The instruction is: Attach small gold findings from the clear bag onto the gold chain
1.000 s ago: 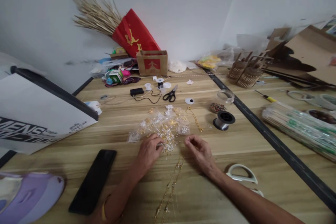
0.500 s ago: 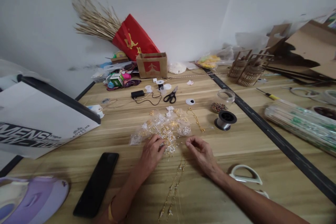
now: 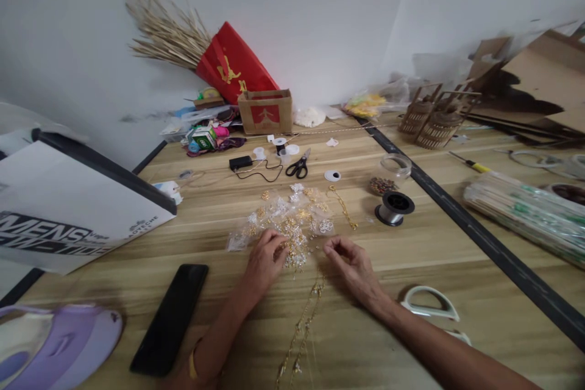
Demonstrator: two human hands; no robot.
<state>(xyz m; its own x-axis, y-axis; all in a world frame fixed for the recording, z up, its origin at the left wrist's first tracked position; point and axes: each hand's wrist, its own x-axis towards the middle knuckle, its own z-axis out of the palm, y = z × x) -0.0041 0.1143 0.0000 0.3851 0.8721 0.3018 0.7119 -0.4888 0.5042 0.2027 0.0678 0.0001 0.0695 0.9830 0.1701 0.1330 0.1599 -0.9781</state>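
Note:
A pile of small gold and silver beads (image 3: 297,250) lies mid-table, partly on clear plastic bags (image 3: 240,240). My left hand (image 3: 267,259) is at the pile's left edge, thumb and fingertips brought together among the beads; whatever they grip is too small to name. To the right of the pile, my right hand (image 3: 350,265) makes a pinch just above the table, its contents too fine to make out. A gold beaded chain (image 3: 301,326) runs from just below my right fingertips toward the near edge. Another gold chain (image 3: 343,207) lies behind the pile.
Black scissors (image 3: 298,167), a wire spool (image 3: 393,209) and a jar of beads (image 3: 388,177) stand beyond the pile. A black phone (image 3: 170,320) and purple visor (image 3: 73,344) lie left; a white-handled item (image 3: 429,301) is beside my right forearm. Bagged sticks (image 3: 525,210) lie right.
My left fingers have shifted slightly at the bead pile. My right hand keeps its pinch in nearly the same place. The camera view has moved a little.

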